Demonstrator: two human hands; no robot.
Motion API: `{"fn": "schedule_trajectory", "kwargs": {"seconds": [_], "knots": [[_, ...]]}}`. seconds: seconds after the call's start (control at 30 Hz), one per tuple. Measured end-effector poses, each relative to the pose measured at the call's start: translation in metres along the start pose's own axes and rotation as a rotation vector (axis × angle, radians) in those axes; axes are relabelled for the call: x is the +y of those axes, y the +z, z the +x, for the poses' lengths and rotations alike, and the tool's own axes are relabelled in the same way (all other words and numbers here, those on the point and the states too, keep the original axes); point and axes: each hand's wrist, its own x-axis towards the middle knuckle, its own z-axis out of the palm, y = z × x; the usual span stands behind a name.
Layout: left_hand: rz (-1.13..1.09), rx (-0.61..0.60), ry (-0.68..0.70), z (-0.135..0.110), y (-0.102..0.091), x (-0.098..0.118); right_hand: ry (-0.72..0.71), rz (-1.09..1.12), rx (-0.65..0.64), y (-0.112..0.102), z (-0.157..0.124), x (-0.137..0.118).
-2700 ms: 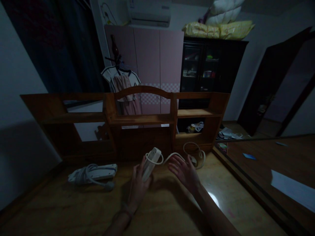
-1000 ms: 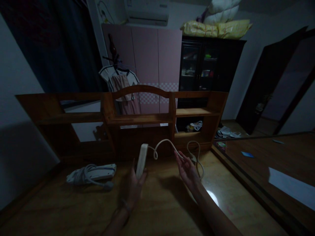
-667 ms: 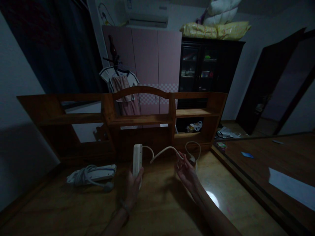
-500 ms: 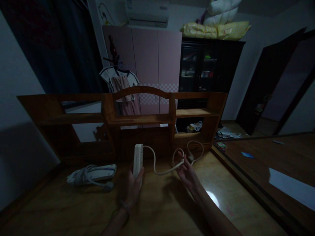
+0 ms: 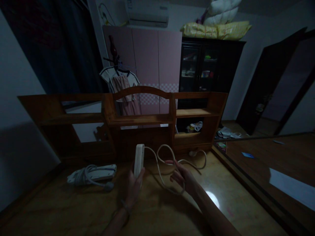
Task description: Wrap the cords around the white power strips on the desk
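My left hand (image 5: 135, 183) is closed around the lower part of a white power strip (image 5: 139, 159), held upright above the wooden desk top. From the strip's upper end a white cord (image 5: 165, 146) runs right in loose loops. My right hand (image 5: 183, 178) pinches that cord between thumb and index finger, with the other fingers curled. The cord's plug (image 5: 193, 153) lies at the far right of the desk, by the shelf's foot. To the left rests a second power strip (image 5: 104, 172), its grey cord wound around it.
A wooden shelf unit (image 5: 141, 120) stands along the desk's (image 5: 157, 216) back edge. On the right is a brown surface (image 5: 261, 147) with a white sheet (image 5: 292, 186) and a blue card (image 5: 247, 155). Hanging clothes (image 5: 120, 82) and cabinets stand behind.
My right hand has shifted slightly left and down with the cord. The loop has swung left and grown larger. The plug has moved up beside the shelf. My left hand stays nearly still.
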Motion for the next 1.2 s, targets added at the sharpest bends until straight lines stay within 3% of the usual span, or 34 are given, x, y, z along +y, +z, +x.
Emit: {"fn": "schedule_trajectory", "kwargs": {"seconds": [0.13,0.23,0.33,0.43,0.57,0.67,0.73,0.9,1.0,1.2], "knots": [[-0.022,-0.016,0.057,-0.001,0.0,0.001,0.115,-0.158,-0.122,0.008,-0.005,0.006],[-0.033,-0.023,0.022,-0.002,0.0,0.002,0.17,-0.225,-0.211,0.014,-0.01,0.005],[-0.03,-0.01,-0.018,-0.001,0.0,0.003,0.151,-0.219,-0.212,0.016,-0.011,0.003],[-0.053,-0.009,-0.002,0.001,0.0,0.001,0.027,-0.158,-0.073,0.011,-0.006,0.005],[-0.034,0.011,-0.013,0.005,-0.001,-0.003,-0.242,-0.196,0.227,-0.007,0.006,0.009],[-0.017,0.023,-0.048,0.005,-0.001,-0.005,-0.376,-0.458,0.495,-0.025,0.013,0.01],[-0.02,0.022,-0.035,0.004,-0.001,-0.004,-0.417,-0.702,0.597,-0.036,0.014,0.011],[-0.003,0.019,0.008,0.002,0.0,0.0,-0.453,-1.259,0.654,-0.049,0.01,0.021],[-0.014,0.016,0.008,0.002,0.0,0.002,-0.38,-1.528,0.667,-0.049,0.008,0.027],[0.001,0.012,-0.004,0.003,-0.001,-0.001,-0.234,-1.752,0.644,-0.044,0.007,0.024]]}}
